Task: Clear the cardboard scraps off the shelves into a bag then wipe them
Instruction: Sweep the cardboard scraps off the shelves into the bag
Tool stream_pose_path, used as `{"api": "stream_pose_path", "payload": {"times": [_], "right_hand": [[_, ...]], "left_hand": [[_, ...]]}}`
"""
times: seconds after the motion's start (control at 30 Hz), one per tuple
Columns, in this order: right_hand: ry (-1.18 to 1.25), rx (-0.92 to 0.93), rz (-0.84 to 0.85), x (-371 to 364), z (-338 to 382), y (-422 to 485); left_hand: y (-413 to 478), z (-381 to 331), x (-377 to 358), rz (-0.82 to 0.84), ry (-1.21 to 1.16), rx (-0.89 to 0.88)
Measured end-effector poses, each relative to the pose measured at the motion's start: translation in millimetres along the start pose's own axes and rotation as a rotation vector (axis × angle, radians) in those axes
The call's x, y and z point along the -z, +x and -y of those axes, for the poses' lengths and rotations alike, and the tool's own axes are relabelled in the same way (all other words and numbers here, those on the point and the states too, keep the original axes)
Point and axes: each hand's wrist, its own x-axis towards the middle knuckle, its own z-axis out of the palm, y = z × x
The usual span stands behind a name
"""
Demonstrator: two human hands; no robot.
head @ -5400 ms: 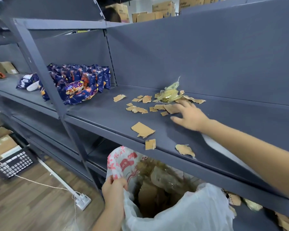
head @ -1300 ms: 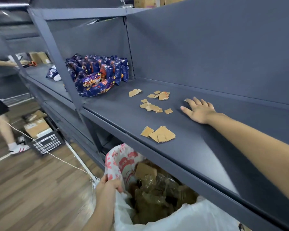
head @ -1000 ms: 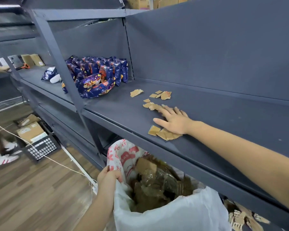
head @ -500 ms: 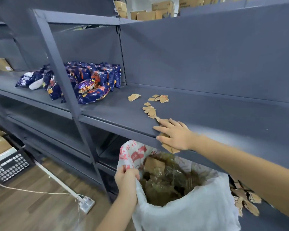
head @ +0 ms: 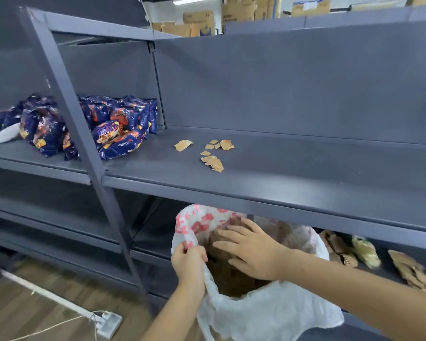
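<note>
Several brown cardboard scraps (head: 212,162) lie on the dark grey shelf (head: 293,178), near its middle. Just under the shelf's front edge hangs a white plastic bag (head: 263,313) with red print, holding brown scraps. My left hand (head: 189,265) grips the bag's left rim and holds it up. Over the bag's mouth my right hand (head: 252,249) is spread flat, fingers straight, with nothing held. More scraps (head: 408,269) lie on the lower shelf at the right.
Blue snack packets (head: 118,129) are piled on the shelf at the left, behind an upright post (head: 76,114). A white power strip with a cord (head: 107,321) lies on the wooden floor. Cardboard boxes (head: 199,23) stand above the shelving.
My right hand swept a heap of scraps off the shelf's front edge and has dropped from the shelf to the bag's mouth. The left hand keeps its grip on the rim.
</note>
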Motion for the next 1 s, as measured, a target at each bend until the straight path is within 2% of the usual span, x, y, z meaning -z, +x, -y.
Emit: {"api": "stream_pose_path", "payload": {"times": [0.1, 0.27, 0.4, 0.5, 0.73, 0.87, 1.0], "right_hand": [[0.156, -0.037, -0.068, 7, -1, 7], [0.220, -0.087, -0.256, 45, -22, 35], [0.265, -0.169, -0.311, 60, -59, 84], [0.333, -0.246, -0.345, 66, -93, 126], [0.411, -0.462, -0.228, 77, -157, 186], [0.426, -0.493, -0.183, 62, -176, 215], [0.386, -0.475, -0.108, 54, -183, 241]], "left_hand": [[9, -6, 3, 0.002, 0.037, 0.034], [29, -18, 19, -0.037, 0.067, 0.091], [44, -28, 36, -0.031, 0.026, 0.085], [57, -42, 38, -0.099, 0.027, 0.126], [73, -62, 29, -0.225, 0.193, 0.215], [79, -69, 17, -0.265, 0.318, 0.245], [85, -72, 8, -0.273, 0.317, 0.229]]}}
